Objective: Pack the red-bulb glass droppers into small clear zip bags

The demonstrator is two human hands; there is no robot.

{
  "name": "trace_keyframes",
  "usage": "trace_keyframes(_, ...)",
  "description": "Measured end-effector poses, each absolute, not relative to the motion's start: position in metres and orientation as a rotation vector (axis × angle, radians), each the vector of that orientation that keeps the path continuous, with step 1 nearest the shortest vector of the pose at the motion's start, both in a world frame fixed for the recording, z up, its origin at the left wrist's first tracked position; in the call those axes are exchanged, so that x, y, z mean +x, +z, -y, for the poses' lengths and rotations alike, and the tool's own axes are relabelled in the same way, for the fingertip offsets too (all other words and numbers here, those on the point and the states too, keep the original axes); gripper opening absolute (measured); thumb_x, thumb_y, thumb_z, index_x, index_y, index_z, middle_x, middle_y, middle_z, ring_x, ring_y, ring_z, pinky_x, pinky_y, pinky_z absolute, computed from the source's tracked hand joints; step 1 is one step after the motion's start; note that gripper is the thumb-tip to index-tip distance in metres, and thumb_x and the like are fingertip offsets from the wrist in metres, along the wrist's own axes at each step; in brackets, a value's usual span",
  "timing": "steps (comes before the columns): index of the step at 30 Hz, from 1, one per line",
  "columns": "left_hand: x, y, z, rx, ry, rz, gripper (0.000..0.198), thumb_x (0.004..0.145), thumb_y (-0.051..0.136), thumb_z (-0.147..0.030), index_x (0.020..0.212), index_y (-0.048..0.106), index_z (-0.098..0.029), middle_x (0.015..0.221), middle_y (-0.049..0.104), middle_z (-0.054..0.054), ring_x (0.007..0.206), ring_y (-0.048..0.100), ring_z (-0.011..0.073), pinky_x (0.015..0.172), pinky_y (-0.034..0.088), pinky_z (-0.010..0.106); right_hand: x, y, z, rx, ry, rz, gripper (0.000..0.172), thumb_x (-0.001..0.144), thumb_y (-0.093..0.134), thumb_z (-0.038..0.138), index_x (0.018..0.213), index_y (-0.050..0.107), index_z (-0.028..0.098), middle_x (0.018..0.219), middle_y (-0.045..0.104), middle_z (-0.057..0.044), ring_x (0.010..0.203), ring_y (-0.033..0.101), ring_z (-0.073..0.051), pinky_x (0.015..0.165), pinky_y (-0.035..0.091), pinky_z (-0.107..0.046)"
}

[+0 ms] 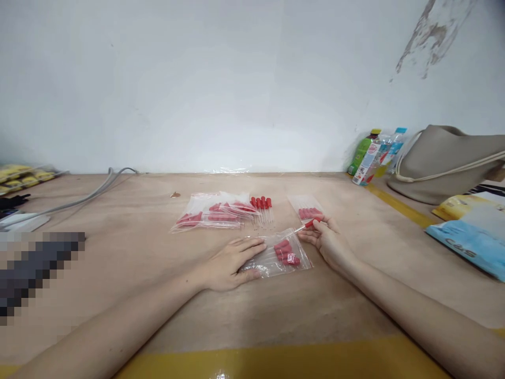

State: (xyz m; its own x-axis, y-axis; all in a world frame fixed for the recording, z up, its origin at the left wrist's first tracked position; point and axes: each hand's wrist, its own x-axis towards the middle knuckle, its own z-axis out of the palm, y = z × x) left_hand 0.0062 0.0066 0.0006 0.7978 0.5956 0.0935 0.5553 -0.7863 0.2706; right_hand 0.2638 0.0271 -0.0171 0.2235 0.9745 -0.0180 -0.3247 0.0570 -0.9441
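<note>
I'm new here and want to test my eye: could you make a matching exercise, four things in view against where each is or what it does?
1. Left hand
2. Right hand
3. Loose red-handled pieces
4. Grey-beige bag

A. Right of the bottles
B. Grips one red-handled piece
C. Beside the pile of clear bags
D. Fingers on a clear bag

Pairs: 1-D, 2-B, 3-C, 4-A

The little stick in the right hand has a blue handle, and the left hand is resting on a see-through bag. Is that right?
Not quite: the little stick in the right hand has a red handle, not a blue one, as the head view shows. The left hand is resting on a see-through bag, just as you said.
</note>
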Motion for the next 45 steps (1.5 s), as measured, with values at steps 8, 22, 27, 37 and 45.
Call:
trace_keyframes(8,0.007,0.001,-0.005,2.741,0.297,-0.881,0.059,0.089,0.038,-0.049,0.14,0.022,-0.023,0.143,0.029,0.006,0.13,0.028,0.0233,0.106,0.025,0.04,0.268,-0.013,-0.017,-1.124,1.348,1.108,0.022,0.067,0.066,0.028,0.077,0.048,0.019,0.055,0.058,0.004,0.041,0.053,-0.008,0.037,0.041,-0.017)
trace_keyframes(22,0.008,0.002,-0.005,2.739,0.265,-0.913,0.06,0.089,0.037,-0.049,0.14,0.021,-0.021,0.143,0.029,0.008,0.13,0.028,0.023,0.106,0.025,0.04,0.262,-0.014,-0.024,-1.165,1.404,1.382,0.037,0.057,0.071,0.044,0.079,0.065,0.015,0.043,0.055,0.006,0.035,0.046,-0.006,0.036,0.039,-0.018)
trace_keyframes(27,0.007,0.002,-0.005,2.738,0.285,-0.913,0.059,0.09,0.037,-0.049,0.14,0.019,-0.024,0.143,0.029,0.007,0.129,0.029,0.0234,0.105,0.026,0.041,0.252,-0.02,-0.027,-1.146,1.33,1.288,0.033,0.059,0.07,0.046,0.072,0.063,0.016,0.063,0.068,-0.002,0.057,0.064,-0.018,0.054,0.053,-0.03)
trace_keyframes(37,0.007,0.004,-0.005,2.761,0.31,-0.874,0.058,0.09,0.038,-0.046,0.14,0.02,-0.025,0.141,0.032,0.006,0.128,0.031,0.0236,0.105,0.028,0.041,0.25,-0.018,-0.025,-1.039,1.54,1.312,0.034,0.05,0.078,0.033,0.077,0.066,0.017,0.068,0.069,-0.003,0.06,0.066,-0.021,0.062,0.055,-0.037)
trace_keyframes(45,0.007,0.003,-0.005,2.764,0.275,-0.893,0.058,0.09,0.038,-0.047,0.14,0.019,-0.026,0.143,0.028,0.005,0.13,0.029,0.023,0.105,0.027,0.041,0.25,-0.011,-0.02,-1.0,1.735,1.363,0.017,0.061,0.069,0.03,0.073,0.065,0.019,0.066,0.067,-0.001,0.064,0.065,-0.018,0.062,0.053,-0.032)
